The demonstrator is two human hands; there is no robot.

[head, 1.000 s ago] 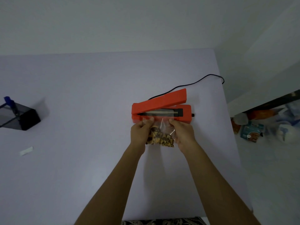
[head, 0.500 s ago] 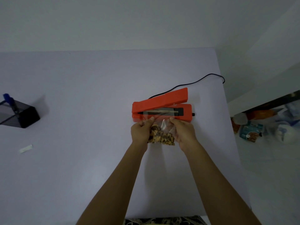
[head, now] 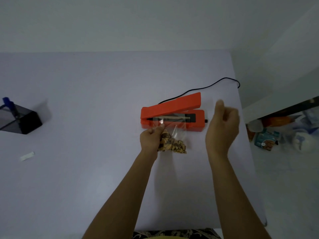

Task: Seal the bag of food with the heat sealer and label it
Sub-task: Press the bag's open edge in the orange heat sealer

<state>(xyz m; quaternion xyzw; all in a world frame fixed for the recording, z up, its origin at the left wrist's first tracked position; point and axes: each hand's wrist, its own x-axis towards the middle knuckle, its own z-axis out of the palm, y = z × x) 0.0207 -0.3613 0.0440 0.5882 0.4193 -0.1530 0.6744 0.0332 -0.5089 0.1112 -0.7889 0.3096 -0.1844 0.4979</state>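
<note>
i'm watching one pale lilac flat desk (head: pixel 86 169), the biggest thing in view, and everything sits on it. next down, one orange plastic heat sealer (head: pixel 172 116) near the desk's right side, its lid arm raised at an angle, one black power cord (head: pixel 198 88) trailing off behind it. the task's thing, one clear plastic bag of brown crunchy food (head: pixel 172 144), lies on the desk just in front of the sealer, its open mouth laid up over the sealing strip, food bunched at the near end.

progress, as i judge it: bag positioned, lid not pressed, so no seal yet, and no label on the bag. sealing and labelling are both left.

two hands. left hand (head: pixel 151 138) has its fingers pinched on the bag's left edge near the mouth, pinning it in place. right hand (head: pixel 222 125) is up in the air beside the sealer's right end, touching nothing, fingers loosely curled and blurred; i read it as released.

far left: one dark translucent pen holder (head: pixel 22 119) with one blue-capped marker (head: pixel 7 101) sticking out. smallest, one small white paper label strip (head: pixel 27 156) lying alone, well apart from the bag.
</note>
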